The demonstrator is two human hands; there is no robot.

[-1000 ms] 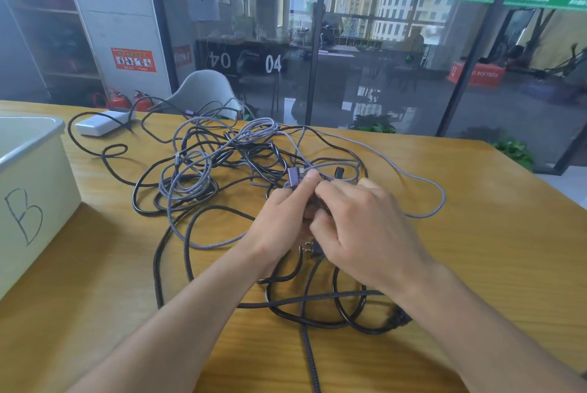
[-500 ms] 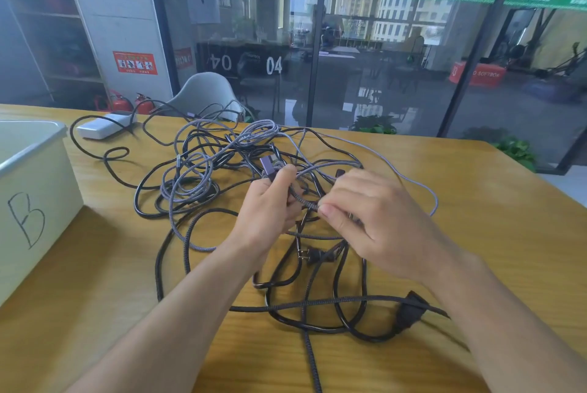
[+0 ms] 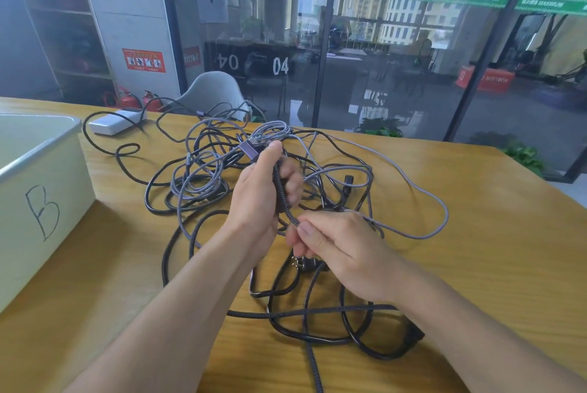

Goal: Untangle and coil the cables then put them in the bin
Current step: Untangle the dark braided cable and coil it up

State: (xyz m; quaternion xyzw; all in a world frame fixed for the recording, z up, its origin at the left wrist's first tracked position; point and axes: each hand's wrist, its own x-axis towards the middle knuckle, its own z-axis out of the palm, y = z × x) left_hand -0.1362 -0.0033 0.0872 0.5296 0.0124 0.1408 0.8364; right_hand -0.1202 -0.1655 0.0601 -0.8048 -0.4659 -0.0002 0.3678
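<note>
Left hand [image 3: 260, 195] grips the braided cable [image 3: 282, 192] (plug end up); right hand [image 3: 343, 249] pinches it lower down.

Both forearms are bare, no sleeves in view; left hand [image 3: 260, 199] and right hand [image 3: 346, 253] ungloved, without rings
</note>
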